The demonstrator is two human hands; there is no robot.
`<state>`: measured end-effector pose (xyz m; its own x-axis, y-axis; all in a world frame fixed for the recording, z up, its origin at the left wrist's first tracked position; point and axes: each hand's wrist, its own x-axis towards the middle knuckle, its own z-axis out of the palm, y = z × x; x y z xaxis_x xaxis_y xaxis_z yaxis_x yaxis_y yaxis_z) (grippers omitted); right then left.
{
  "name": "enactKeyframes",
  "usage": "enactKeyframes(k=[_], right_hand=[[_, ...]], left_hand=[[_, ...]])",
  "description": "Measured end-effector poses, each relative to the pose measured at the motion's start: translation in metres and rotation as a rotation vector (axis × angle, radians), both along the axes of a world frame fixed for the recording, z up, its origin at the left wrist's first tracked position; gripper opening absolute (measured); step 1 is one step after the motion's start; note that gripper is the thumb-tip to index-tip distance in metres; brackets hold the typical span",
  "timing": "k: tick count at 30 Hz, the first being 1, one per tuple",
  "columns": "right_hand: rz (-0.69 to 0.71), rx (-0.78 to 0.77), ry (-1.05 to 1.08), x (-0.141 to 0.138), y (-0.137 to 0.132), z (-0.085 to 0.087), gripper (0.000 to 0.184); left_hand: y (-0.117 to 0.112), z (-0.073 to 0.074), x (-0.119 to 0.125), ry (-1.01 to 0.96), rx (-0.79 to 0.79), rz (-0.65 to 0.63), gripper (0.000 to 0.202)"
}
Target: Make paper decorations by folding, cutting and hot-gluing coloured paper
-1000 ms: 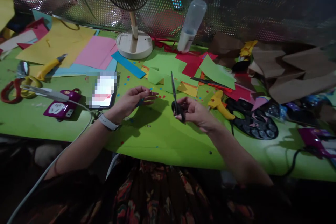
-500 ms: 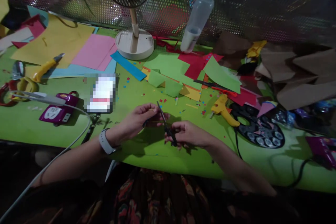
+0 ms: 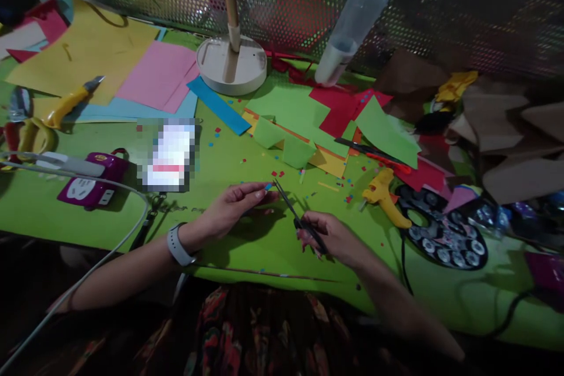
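Observation:
My left hand point(image 3: 229, 208), with a pale watch on its wrist, pinches a small piece of blue paper point(image 3: 268, 187) between thumb and fingers. My right hand point(image 3: 328, 235) is closed around the dark handles of a pair of scissors point(image 3: 287, 197). Their blades point up and to the left, and the tips lie close to the blue paper. Whether the blades touch it, I cannot tell. Both hands are over the front part of the green table point(image 3: 247, 255). Tiny red and blue paper bits point(image 3: 288, 174) are scattered just beyond them.
A yellow glue gun point(image 3: 385, 197) and a black paint palette point(image 3: 453, 247) lie to the right. Green paper point(image 3: 295, 106) and a blue strip point(image 3: 218, 106) are ahead, before the fan base point(image 3: 231, 70). Leftward are a blurred-out phone point(image 3: 170, 155), a purple socket box point(image 3: 94, 182) and a white cable point(image 3: 118, 249).
My right hand has shifted right with the scissors, away from my left hand. The blue paper piece now shows at my left fingertips. The view has tilted and moved slightly.

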<state>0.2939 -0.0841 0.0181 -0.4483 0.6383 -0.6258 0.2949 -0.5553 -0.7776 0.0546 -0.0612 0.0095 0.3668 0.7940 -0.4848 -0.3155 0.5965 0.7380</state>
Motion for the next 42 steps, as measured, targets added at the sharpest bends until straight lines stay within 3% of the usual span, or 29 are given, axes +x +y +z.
enactKeyframes(k=[13, 24, 42], right_hand=[[0.050, 0.084, -0.046, -0.001, -0.004, 0.005, 0.046], [-0.010, 0.009, -0.060, -0.006, -0.005, 0.004, 0.050], [-0.028, 0.029, -0.062, -0.004, -0.006, -0.005, 0.049]], left_hand=[[0.000, 0.000, -0.003, 0.005, 0.023, -0.119, 0.027], [0.000, -0.001, -0.004, -0.011, 0.003, -0.094, 0.022], [0.001, -0.003, -0.004, -0.010, 0.011, -0.078, 0.021]])
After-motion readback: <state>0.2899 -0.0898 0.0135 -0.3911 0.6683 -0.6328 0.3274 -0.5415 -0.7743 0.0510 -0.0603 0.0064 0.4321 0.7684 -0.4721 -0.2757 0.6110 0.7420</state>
